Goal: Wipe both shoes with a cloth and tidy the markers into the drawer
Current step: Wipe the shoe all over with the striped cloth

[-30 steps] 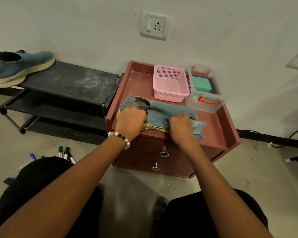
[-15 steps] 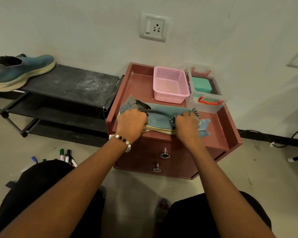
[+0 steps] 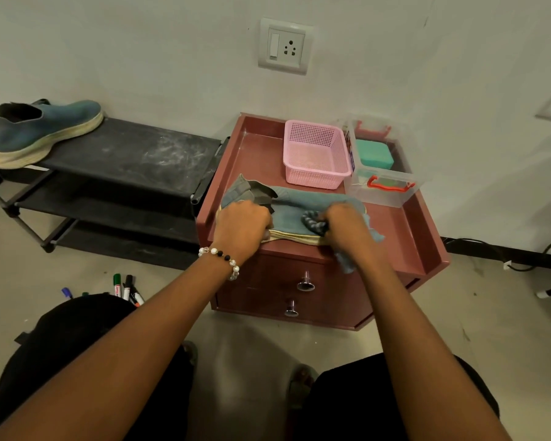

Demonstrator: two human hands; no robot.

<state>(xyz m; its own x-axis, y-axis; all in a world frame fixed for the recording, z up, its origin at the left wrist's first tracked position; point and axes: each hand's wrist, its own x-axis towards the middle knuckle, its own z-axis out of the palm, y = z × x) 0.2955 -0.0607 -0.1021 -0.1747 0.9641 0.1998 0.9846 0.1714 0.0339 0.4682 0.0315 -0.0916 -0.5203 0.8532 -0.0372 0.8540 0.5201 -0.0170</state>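
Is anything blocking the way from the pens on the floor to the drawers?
Nothing visible lies on the floor between the markers and the cabinet; both drawers are closed, and the person's knee covers some markers.

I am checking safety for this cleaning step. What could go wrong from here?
1. The shoe lies at the front edge of the cabinet; hard rubbing by the right hand with the cloth might push it off, though the left hand holds it.
2. The markers lie on the floor beside the person's knee and could be stepped on.
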